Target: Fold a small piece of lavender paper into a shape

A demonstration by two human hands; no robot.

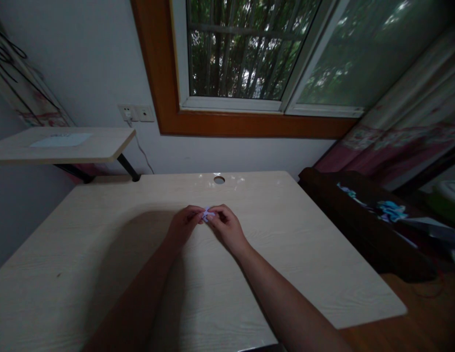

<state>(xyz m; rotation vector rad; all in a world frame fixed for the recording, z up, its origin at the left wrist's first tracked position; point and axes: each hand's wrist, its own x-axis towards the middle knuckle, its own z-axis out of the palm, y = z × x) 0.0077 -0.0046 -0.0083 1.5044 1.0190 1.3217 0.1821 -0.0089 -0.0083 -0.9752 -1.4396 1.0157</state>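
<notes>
My left hand point(184, 226) and my right hand point(227, 226) meet over the middle of a pale wooden desk point(102, 254). Both pinch a small folded piece of pale purple paper point(207, 214) between their fingertips. The fingers of each hand are curled closed around it, so most of the paper is hidden. Both forearms reach in from the near edge of the desk.
A round cable hole point(219, 180) sits near the desk's far edge. A raised shelf point(62, 144) with a light sheet stands at the left. A wall socket point(136, 113) and a window point(249, 54) are behind. Dark furniture with clutter point(377, 220) flanks the right.
</notes>
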